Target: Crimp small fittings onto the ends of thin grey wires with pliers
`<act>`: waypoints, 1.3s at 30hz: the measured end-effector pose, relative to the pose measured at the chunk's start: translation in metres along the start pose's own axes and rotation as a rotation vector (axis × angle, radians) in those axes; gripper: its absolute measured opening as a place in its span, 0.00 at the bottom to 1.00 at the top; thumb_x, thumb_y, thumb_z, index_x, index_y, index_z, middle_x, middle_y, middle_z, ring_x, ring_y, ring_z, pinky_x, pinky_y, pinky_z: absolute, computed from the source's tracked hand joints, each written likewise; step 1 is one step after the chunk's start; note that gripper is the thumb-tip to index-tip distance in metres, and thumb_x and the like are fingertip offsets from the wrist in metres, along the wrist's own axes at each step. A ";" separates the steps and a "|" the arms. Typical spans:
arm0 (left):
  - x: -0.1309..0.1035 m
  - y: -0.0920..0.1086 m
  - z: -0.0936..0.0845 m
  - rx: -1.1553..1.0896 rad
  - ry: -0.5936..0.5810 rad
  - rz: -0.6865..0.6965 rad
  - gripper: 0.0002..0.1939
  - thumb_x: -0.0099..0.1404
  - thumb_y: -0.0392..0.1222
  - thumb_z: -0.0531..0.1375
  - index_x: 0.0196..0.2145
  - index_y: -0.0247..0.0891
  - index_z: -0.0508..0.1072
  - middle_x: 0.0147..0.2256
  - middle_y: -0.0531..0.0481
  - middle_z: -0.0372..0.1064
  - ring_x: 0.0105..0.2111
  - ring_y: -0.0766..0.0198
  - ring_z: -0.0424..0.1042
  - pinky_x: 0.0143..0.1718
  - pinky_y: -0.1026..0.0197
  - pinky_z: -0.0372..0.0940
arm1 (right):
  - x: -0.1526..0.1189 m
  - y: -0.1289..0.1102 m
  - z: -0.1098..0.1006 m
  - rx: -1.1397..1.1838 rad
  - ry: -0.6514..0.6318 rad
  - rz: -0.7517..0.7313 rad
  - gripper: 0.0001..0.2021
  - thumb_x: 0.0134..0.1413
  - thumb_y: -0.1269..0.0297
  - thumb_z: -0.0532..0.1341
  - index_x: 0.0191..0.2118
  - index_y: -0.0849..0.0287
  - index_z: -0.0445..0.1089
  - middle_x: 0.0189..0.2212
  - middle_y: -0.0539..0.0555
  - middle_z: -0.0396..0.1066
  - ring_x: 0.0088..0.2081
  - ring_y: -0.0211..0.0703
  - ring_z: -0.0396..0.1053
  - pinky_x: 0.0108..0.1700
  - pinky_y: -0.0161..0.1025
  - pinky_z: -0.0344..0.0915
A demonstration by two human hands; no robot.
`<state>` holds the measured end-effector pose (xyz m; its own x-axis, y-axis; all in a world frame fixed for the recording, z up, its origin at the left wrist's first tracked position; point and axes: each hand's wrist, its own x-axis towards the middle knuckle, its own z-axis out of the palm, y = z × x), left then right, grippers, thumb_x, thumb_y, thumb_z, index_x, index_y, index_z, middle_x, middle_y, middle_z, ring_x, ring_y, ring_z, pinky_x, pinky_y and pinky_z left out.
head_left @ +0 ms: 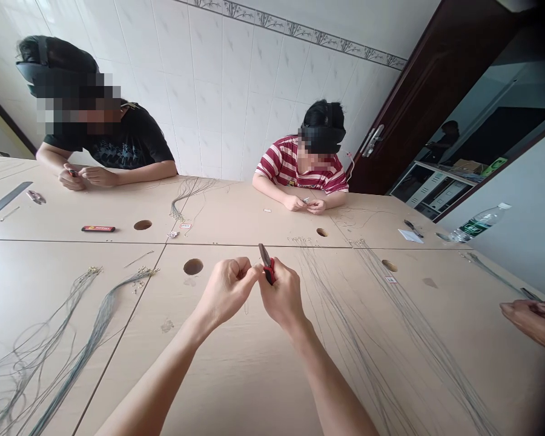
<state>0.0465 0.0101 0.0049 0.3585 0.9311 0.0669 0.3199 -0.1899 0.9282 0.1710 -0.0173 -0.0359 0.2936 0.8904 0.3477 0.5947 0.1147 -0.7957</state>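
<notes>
Right hand [282,290] grips red-and-black, metal-jawed pliers [267,264].

Your left hand [231,287] is curled with thumb and fingers pinched, close beside your closed right hand [282,292].

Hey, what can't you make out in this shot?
All in the head view:
Whatever the left hand may pinch: hidden by its fingers.
Most of the pliers' handles: covered by the right hand.
Print on the right tag: too small.
Left wires' lower ends: cut off by bottom edge.
Arm beyond the far-right hand: cut off by right edge.
</notes>
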 end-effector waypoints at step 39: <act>-0.023 -0.021 -0.015 -0.270 0.172 0.048 0.11 0.62 0.49 0.61 0.31 0.38 0.73 0.16 0.62 0.42 0.17 0.72 0.38 0.17 0.66 0.38 | -0.015 -0.022 -0.016 0.365 -0.258 0.017 0.07 0.58 0.61 0.58 0.38 0.58 0.67 0.25 0.47 0.62 0.25 0.36 0.58 0.29 0.35 0.59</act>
<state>0.0178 -0.0029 -0.0104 0.2063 0.9666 0.1521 0.0540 -0.1664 0.9846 0.1654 -0.0409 -0.0153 0.0773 0.9690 0.2345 0.2750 0.2053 -0.9393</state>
